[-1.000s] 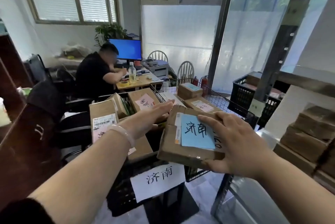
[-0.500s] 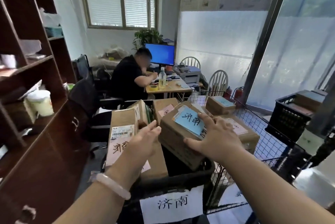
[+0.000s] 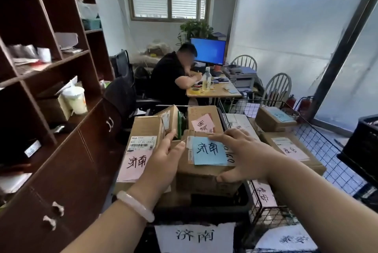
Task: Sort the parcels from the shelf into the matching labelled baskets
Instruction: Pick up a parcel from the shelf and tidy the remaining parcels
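Observation:
A brown cardboard parcel [image 3: 204,179] with a blue handwritten label [image 3: 208,151] lies on top of other parcels in the black basket [image 3: 204,209], which carries a white handwritten paper sign [image 3: 194,236] on its front. My right hand [image 3: 245,154] grips the parcel's right end, fingers spread over the top and thumb on the front face. The straight fingers of my left hand [image 3: 163,162] touch the parcel's left edge. Beside it stand a parcel with a pink label [image 3: 141,140] and another pink-labelled parcel [image 3: 202,113].
A wire basket [image 3: 327,150] with several parcels stands right of the black one, and a black crate [image 3: 364,146] further right. A brown shelf cabinet [image 3: 61,150] fills the left side. A person [image 3: 171,76] sits at a desk behind the baskets.
Both hands have carried the blue-labelled parcel leftward and down onto the pile in the black basket. My view has turned left, away from the parcel shelf.

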The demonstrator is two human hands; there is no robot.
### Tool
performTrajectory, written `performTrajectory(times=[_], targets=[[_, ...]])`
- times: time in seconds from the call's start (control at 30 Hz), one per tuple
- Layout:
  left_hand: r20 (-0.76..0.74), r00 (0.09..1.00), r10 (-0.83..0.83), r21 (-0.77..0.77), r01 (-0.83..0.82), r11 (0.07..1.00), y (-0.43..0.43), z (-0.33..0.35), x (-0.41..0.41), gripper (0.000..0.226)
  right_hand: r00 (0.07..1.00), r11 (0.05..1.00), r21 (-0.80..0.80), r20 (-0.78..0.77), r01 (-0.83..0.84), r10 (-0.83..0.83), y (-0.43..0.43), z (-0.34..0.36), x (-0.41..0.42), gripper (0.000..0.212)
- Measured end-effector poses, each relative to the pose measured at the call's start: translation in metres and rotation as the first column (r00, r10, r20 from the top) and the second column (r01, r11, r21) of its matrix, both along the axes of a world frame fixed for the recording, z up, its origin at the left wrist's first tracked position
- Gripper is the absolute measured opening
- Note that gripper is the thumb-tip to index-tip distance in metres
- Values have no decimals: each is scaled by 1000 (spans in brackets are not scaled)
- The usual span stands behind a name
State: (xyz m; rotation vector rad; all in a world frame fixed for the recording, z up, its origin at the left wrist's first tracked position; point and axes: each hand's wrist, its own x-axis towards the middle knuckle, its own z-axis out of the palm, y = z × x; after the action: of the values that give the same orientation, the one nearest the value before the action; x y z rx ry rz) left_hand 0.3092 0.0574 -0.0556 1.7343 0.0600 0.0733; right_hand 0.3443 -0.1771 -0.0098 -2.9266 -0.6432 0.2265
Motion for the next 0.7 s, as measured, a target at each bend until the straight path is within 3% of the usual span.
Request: performTrajectory(times=[0.27,0.4,0.7], targets=[[-65,996,-69,184,80,980,-7,-5,0,54,993,991,-66,-25,-118,117,-19,-2,7,100],[-101,984,-150,402,178,898,-7,-11,4,68,992,993,-65,-85,-98,92,-30,-8,6,104],[-58,977,-206,471,209,857,-19,-11,9,71,996,1000,17,-85,-8,9,-42,-31,-10,107]])
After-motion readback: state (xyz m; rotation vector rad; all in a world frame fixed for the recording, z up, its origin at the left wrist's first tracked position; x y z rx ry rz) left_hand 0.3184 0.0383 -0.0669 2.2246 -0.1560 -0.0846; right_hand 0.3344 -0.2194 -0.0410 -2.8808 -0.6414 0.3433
